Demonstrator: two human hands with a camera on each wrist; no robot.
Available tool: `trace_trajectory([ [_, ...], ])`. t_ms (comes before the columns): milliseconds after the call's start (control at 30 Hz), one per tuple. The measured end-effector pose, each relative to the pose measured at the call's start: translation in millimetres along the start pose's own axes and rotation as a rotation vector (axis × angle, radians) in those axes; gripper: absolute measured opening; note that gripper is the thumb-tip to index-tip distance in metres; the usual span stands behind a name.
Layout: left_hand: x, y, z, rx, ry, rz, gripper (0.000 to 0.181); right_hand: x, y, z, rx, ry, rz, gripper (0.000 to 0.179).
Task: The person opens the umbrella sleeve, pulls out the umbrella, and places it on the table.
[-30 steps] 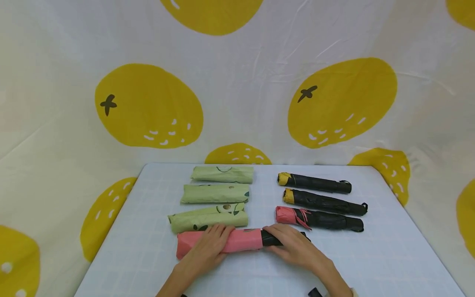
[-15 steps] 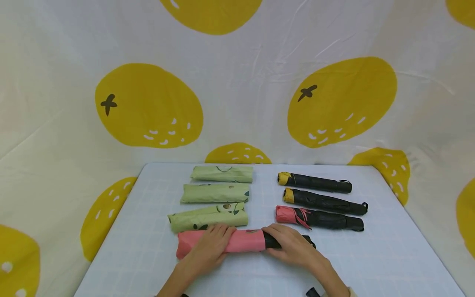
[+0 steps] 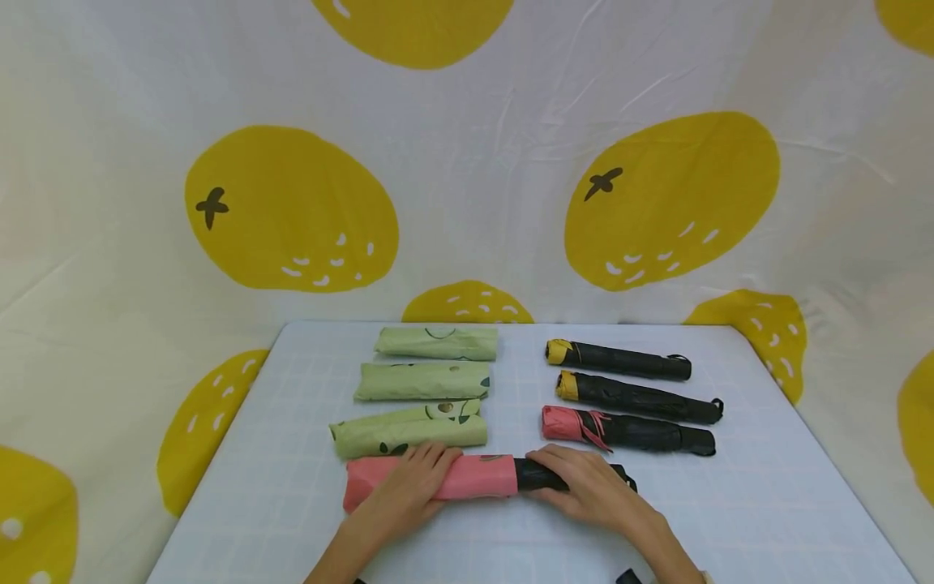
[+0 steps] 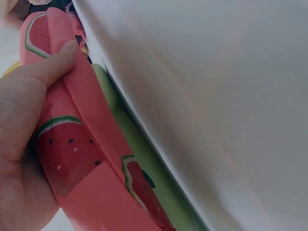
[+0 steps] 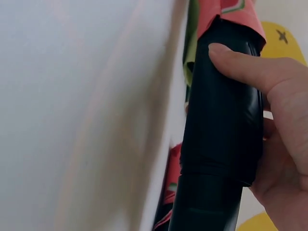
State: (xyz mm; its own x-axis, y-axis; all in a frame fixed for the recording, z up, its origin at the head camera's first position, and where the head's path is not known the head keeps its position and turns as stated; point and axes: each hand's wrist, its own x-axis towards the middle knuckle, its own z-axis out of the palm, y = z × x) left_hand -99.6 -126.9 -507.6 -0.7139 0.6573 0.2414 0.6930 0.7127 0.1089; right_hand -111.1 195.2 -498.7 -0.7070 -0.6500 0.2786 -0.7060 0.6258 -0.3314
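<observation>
A pink watermelon-print sleeve (image 3: 481,476) lies crosswise near the front of the table, with a black folded umbrella (image 3: 533,475) sticking out of its right end. My left hand (image 3: 409,487) grips the sleeve from above; in the left wrist view its thumb (image 4: 60,60) lies along the cloth. Just right of the sleeve's mouth, my right hand (image 3: 584,487) holds the umbrella, thumb (image 5: 236,62) across the black fabric. A small loop shows at the umbrella's right end. The part inside the sleeve is hidden.
Behind the sleeve lie three flat green printed sleeves (image 3: 426,381) in a column. To the right are three black folded umbrellas, two with yellow ends (image 3: 620,359) and one with a pink end (image 3: 627,430). A white cloth (image 3: 248,503) covers the table.
The black umbrella has slid a little to the right, with more of it showing outside the sleeve. My right hand has shifted slightly right; the left has hardly moved.
</observation>
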Motion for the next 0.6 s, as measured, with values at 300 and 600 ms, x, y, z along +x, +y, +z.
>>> trace_trajectory([
  [300, -2.8, -5.8, 1.0, 0.051, 0.024, 0.006, 0.057, -9.0, 10.0, -3.9, -0.03, 0.021, -0.009, 0.04],
  [600, -8.2, -9.6, 0.4, 0.067, 0.043, -0.012, 0.058, -17.4, 19.5, -6.6, -0.024, 0.054, -0.023, 0.042],
])
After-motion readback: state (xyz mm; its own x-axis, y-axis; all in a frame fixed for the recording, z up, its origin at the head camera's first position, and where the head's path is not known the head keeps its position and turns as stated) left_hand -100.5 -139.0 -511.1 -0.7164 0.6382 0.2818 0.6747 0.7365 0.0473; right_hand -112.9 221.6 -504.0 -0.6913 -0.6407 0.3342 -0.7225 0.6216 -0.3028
